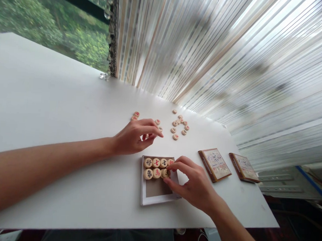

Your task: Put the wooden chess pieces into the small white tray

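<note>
My right hand [192, 181] pinches a round wooden Chinese chess piece [166, 173] with a black character, between thumb and fingers. That piece sits in the second row of a shallow white box [158, 200]. Several pieces stand in the box: a full top row, with the black-marked piece [148, 162] at its left end, and a second row that includes a red-marked piece [156, 173]. My left hand [134, 136] hovers over the table beyond the box, its fingers loosely bent and apart. Under it, loose pieces [157, 122] lie partly hidden.
Farther back, several scattered pieces [175, 136] lie on the white table [92, 189]. Two decorated flat boxes [215, 164] rest to the right, near the table's edge. A striped string curtain [197, 47] hangs along the back, beside a window at left.
</note>
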